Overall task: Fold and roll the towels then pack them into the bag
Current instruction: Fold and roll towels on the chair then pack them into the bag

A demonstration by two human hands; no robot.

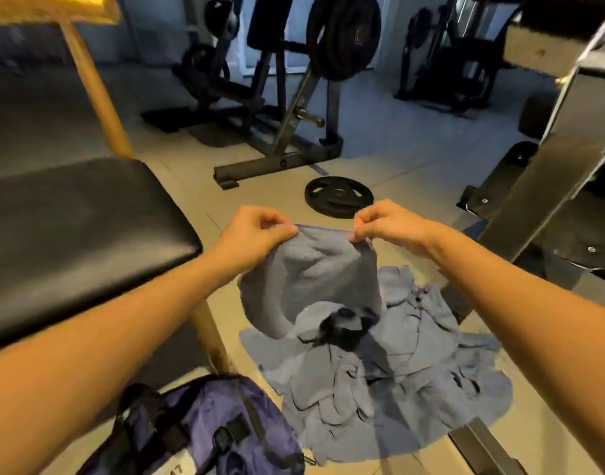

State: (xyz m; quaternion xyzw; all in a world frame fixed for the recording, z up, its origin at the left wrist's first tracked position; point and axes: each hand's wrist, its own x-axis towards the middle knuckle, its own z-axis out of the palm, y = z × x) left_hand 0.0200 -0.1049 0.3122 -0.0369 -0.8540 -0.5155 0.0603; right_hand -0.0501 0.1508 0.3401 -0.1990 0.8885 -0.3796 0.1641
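A: Hands, count and state?
B: Two. Left hand [256,231] and right hand [386,222] are raised side by side. The left fingers [284,231] pinch one top corner of a single grey towel [315,269], and the right fingers [359,231] pinch the other.

A: Where does the towel sit?
B: It hangs between the hands, and its lower end reaches the pile [397,389].

A: Pile?
B: One heap of crumpled grey towels on the floor [414,186]. The folds overlap, so I cannot tell how many.

A: Bag?
B: One purple bag [208,430] with black straps, slumped on the floor at near left, just beside the pile.

A: Else?
B: One black weight plate [339,197] lies flat on the floor beyond the hands. One black padded bench [71,234] stands at left.
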